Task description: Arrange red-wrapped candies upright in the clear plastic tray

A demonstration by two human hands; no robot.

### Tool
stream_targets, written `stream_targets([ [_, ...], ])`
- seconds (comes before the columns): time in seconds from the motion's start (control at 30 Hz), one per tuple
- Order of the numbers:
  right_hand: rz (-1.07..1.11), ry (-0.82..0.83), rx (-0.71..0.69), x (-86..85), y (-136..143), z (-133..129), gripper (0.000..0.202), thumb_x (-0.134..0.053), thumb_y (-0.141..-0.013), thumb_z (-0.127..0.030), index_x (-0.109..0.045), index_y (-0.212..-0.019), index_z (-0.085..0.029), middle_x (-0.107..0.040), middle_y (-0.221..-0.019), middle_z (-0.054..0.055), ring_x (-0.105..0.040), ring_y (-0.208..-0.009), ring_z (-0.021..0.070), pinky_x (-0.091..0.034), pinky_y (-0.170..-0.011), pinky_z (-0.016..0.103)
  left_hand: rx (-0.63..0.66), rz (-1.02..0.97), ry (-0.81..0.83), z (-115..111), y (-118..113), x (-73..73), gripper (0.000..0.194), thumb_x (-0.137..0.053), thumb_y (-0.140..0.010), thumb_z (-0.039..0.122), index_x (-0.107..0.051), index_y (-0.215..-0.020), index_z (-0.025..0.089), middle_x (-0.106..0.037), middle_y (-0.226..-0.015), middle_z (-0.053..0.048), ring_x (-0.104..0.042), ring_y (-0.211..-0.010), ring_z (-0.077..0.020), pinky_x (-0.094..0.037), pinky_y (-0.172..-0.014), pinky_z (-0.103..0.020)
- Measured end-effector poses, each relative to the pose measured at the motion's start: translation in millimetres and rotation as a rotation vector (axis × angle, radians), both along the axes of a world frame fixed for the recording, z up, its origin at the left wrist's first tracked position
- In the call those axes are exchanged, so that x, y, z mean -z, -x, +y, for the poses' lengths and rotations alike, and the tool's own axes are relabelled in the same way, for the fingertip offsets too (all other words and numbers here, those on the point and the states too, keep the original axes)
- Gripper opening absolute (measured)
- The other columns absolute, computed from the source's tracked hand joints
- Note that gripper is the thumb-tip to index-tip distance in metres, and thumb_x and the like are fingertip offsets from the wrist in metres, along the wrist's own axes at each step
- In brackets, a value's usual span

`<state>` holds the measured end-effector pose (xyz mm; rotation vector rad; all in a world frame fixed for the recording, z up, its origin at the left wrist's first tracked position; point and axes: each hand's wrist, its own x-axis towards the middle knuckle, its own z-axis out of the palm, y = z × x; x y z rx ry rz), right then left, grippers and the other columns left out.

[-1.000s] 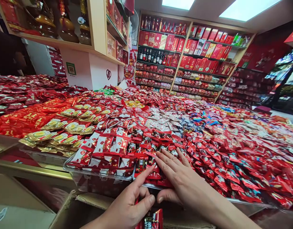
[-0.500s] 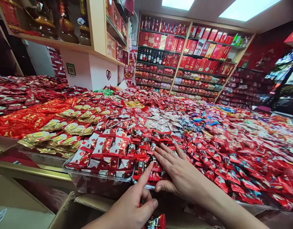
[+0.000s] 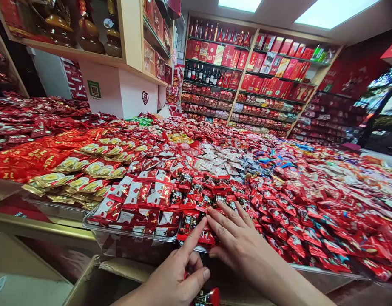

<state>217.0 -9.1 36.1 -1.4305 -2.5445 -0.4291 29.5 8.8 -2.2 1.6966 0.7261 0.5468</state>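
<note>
My right hand (image 3: 237,240) lies flat, fingers spread, on a pile of red-and-black wrapped candies (image 3: 196,197) at the front of a clear tray (image 3: 132,234). My left hand (image 3: 175,278) is below the tray's edge, closed around several of the same red-and-black candies (image 3: 207,296), with its index finger stretched up to touch the pile beside my right thumb. Red-and-white packets (image 3: 141,199) fill the tray section just to the left.
Gold-wrapped sweets (image 3: 81,174) lie further left, and red wrapped candies (image 3: 311,199) cover the whole counter to the right. An open cardboard box (image 3: 103,276) sits below the counter edge. Shelves of red boxes and bottles (image 3: 247,68) line the back wall.
My right hand slid forward over the pile and back a little. My left hand stayed low with its candies, index finger still raised to the pile. The view shifted slightly.
</note>
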Motion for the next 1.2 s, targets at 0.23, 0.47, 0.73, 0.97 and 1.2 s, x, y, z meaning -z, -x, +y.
stream_targets([
  [0.23,0.049,0.108,0.057,-16.5,1,4,0.074,-0.038,-0.084,-0.063,-0.041,-0.135,-0.009,-0.048,-0.138,0.012,-0.036,-0.13,0.0337,-0.026,-0.105,0.064,-0.001,0.054,0.01,-1,-1,-4.9,0.081,-0.046,-0.082,0.016,0.004,-0.145,0.011,-0.045,-0.065,0.007,-0.039,-0.06,-0.0141,-0.034,-0.063,-0.029],
  [0.47,0.026,0.107,0.056,-19.6,-1,6,0.065,-0.044,-0.086,-0.055,-0.044,-0.133,-0.01,-0.047,-0.139,0.011,-0.034,-0.131,0.0343,-0.027,-0.103,0.065,0.013,0.022,-0.014,1,2,0.0,0.079,-0.046,-0.083,0.018,0.001,-0.146,0.012,-0.045,-0.066,0.007,-0.038,-0.06,-0.0141,-0.033,-0.064,-0.029],
  [0.73,0.148,-0.032,-0.028,-2.8,1,-2,0.036,-0.052,-0.089,-0.03,-0.051,-0.124,-0.019,-0.059,-0.127,0.005,-0.044,-0.124,0.026,-0.028,-0.107,0.056,0.032,-0.066,0.095,2,-1,0.4,0.085,-0.05,-0.081,0.02,0.004,-0.146,0.015,-0.044,-0.063,0.007,-0.035,-0.057,-0.0128,-0.03,-0.059,-0.027],
  [0.97,0.234,-0.131,-0.036,-0.6,-3,-6,0.031,-0.057,-0.086,-0.034,-0.057,-0.114,-0.02,-0.066,-0.117,0.006,-0.053,-0.114,0.0243,-0.037,-0.101,0.051,0.06,-0.231,0.318,7,-1,-0.2,0.097,-0.06,-0.078,0.032,0.01,-0.144,0.018,-0.041,-0.057,0.01,-0.028,-0.052,-0.0105,-0.024,-0.053,-0.025],
  [1.2,0.286,-0.153,-0.029,4.1,-17,-11,0.028,-0.053,-0.088,-0.031,-0.058,-0.112,-0.018,-0.068,-0.114,0.008,-0.054,-0.111,0.029,-0.037,-0.097,0.059,0.023,-0.165,0.242,-2,9,9.9,0.092,-0.056,-0.081,0.028,0.012,-0.144,0.023,-0.048,-0.062,0.008,-0.035,-0.054,-0.011,-0.03,-0.057,-0.026],
])
